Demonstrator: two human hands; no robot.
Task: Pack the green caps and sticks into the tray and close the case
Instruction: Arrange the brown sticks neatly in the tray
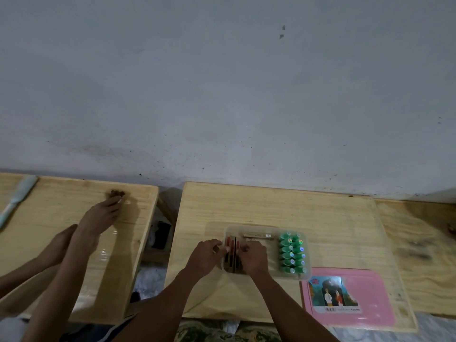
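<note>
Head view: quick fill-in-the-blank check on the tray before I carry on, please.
The green caps fill the tray's ____ side.
The left hand and right hand both finger the ____ beside the caps.
The lid lying on the table is coloured ____.
Missing: right; sticks; pink.

so both forearms reach forward and angle in toward each other, left hand [206,256] and right hand [254,259] knuckles-up, close together, curled fingers pinching the sticks [233,255] between them

12 green caps [292,253], 1 tray [271,276], 1 lid [370,292].
</note>
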